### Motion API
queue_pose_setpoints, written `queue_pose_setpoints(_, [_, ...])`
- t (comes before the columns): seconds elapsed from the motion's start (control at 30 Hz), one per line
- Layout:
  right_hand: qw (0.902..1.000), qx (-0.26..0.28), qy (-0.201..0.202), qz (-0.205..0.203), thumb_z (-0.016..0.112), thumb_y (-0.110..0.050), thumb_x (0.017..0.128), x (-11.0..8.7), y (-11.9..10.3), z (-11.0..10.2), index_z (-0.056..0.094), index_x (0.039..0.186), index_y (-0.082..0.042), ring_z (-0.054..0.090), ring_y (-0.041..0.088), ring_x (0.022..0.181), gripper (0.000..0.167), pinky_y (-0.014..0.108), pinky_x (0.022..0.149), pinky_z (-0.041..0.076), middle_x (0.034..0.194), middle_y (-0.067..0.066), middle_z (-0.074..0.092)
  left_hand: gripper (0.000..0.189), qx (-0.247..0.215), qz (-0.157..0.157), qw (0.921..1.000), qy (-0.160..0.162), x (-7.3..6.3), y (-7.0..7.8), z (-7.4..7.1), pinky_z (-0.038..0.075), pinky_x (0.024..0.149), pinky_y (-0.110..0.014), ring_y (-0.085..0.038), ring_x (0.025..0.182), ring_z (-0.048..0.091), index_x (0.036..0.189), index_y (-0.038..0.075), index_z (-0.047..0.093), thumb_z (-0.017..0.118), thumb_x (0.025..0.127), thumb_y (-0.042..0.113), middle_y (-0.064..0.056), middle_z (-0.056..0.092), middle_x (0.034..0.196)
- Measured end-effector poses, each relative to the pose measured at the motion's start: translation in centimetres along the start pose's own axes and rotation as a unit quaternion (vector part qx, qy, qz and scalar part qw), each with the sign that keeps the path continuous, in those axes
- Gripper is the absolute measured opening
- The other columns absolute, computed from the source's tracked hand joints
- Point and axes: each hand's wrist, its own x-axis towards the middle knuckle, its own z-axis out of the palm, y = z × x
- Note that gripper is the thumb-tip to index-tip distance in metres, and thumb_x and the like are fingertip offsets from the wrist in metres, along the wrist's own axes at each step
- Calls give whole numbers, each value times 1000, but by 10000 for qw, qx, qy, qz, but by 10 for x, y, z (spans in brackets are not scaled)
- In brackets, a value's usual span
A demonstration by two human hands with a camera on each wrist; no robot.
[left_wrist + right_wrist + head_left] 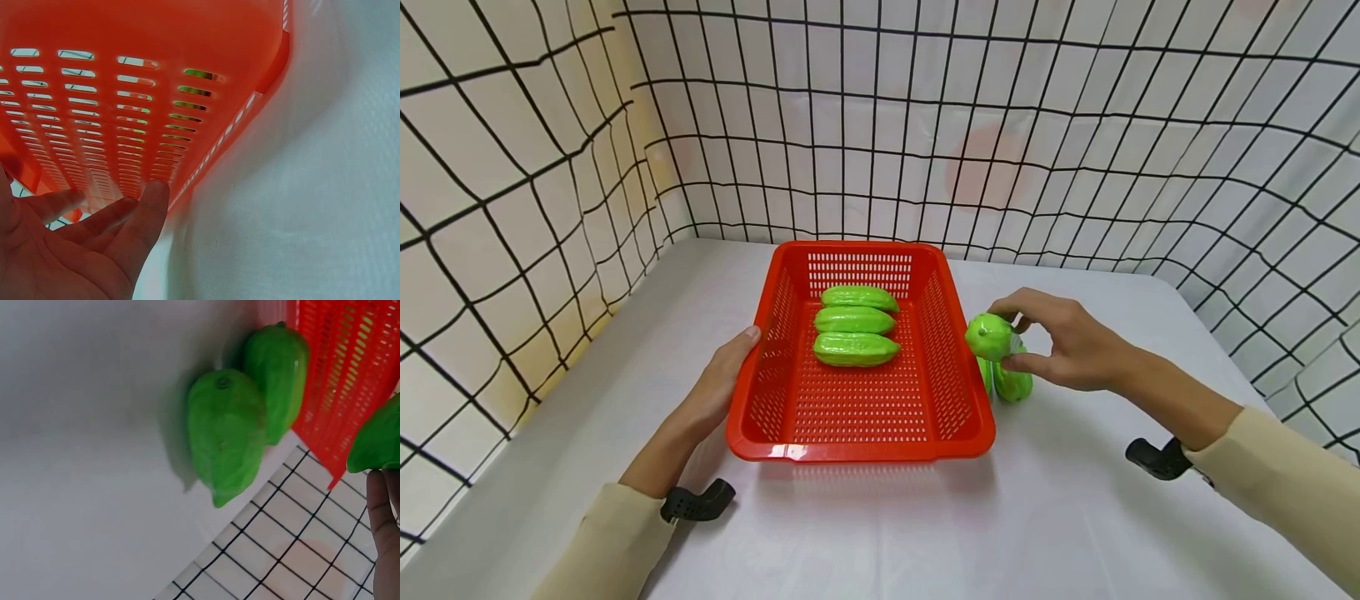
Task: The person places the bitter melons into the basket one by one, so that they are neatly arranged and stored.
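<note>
A red plastic basket (861, 408) with slotted walls holds three glossy green ribbed fruits (855, 349), lying in a column toward its back. My left hand (724, 379) rests against the basket's left side, thumb at the rim; in the left wrist view its straight fingers (147, 219) touch the outer wall. Beside the right rim, my right hand (1063, 337) pinches another green ribbed fruit (988, 337) between thumb and fingers, raised above the table. Under it, two more such fruits (226, 434) lie side by side on the table, partly hidden in the head view.
The basket stands on a white-covered table (880, 533). Black wire grid panels (880, 117) enclose the back and both sides, with pale sheeting behind. Black bands with devices (700, 502) sit on both wrists.
</note>
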Motion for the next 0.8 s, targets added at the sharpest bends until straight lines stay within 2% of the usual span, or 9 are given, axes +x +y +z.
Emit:
queue_pose_setpoints(0.23, [9997,180,43,-189,89,1,73,19,-13,-2,61,126,-11,60,6,105,61,25,81,58,117,-5,66,66,54,-29,10000,25,-1,0,1,63,75,-37,-27,85,73,149,3,39,30,108,54,-29,60,119])
queue_pose_setpoints(0.6, [9983,455,-352,58,86,-7,79,60,-36,-4,64,128,-8,60,10,103,54,34,80,60,118,-2,67,67,64,29,10000,10,-1,-1,-1,63,76,-35,-25,83,73,148,1,40,28,109,54,-30,61,117])
queue_pose_setpoints(0.8, [9967,754,-290,-13,84,-5,80,77,-45,1,65,125,-6,61,12,97,49,37,79,61,110,-2,66,67,19,25,10000,-4,-2,0,0,63,76,-36,-26,84,73,148,1,40,28,109,53,-29,61,117])
